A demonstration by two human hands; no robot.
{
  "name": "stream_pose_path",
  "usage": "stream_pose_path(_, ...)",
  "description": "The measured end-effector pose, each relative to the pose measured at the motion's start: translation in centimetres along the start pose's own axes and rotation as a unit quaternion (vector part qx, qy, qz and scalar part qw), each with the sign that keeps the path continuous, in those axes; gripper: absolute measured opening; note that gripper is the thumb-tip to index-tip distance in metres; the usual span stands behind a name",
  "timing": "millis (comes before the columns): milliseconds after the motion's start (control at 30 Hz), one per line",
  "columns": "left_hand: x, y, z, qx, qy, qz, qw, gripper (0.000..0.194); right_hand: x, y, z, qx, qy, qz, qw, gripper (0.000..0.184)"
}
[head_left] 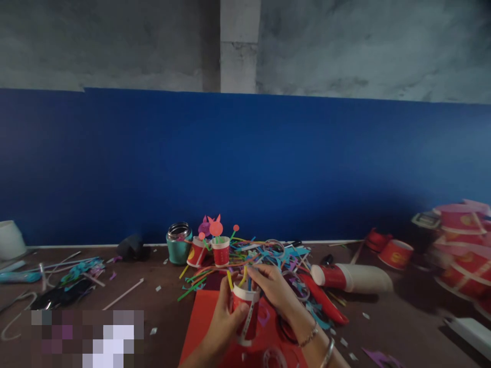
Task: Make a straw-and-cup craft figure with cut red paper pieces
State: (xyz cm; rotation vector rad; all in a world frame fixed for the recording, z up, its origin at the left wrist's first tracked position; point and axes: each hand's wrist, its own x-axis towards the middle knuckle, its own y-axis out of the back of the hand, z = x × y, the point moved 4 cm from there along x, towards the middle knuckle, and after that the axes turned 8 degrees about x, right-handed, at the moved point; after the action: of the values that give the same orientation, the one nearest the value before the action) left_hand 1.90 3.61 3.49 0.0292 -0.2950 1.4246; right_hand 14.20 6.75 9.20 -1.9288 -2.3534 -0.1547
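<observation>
My left hand [227,318] is wrapped round a red and white paper cup [251,319], keeping it upright over a red sheet [200,317]. Thumb and fingertips of my right hand [271,286] are closed at a yellow straw [243,278] that stands in the cup. A second yellow straw [229,279] and a blue straw [249,284] also rise from its rim. Behind my hands stands a decorated paper cup [221,254] with a red animal-head cutout [216,228] on top. A similar cup [197,253] leans beside it.
Loose coloured straws and paper scraps [276,251] are heaped behind my hands. A teal jar [178,248] stands at their left. To the right lie a stack of white cups [364,277], a red cup [397,254] and a blurred red pile [466,250]. A blue panel [245,163] backs the table.
</observation>
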Motion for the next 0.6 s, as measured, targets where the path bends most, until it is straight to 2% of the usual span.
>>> stream_pose_path(100,0.3,-0.7,-0.4,-0.006,0.047,-0.014,0.999,0.064,0.0,0.7,-0.3,0.007,0.003,0.019,1.000,0.028)
stream_pose_path(267,0.7,-0.1,-1.8,-0.026,0.090,0.061,0.994,0.070,-0.5,1.5,-1.0,0.012,-0.056,0.069,0.996,0.026)
stream_pose_path(367,0.8,0.2,-1.6,-0.021,0.062,0.085,0.994,0.066,-0.8,1.5,-1.4,0.014,-0.086,0.059,0.994,0.028)
stream_pose_path(467,1.0,0.3,-1.3,0.004,0.034,0.082,0.996,0.060,-0.8,1.6,-1.3,0.020,-0.093,0.048,0.994,0.035)
stream_pose_path(600,1.1,0.4,-1.4,0.023,0.025,0.081,0.996,0.060,-0.5,2.5,-1.2,0.028,-0.040,0.122,0.991,0.042)
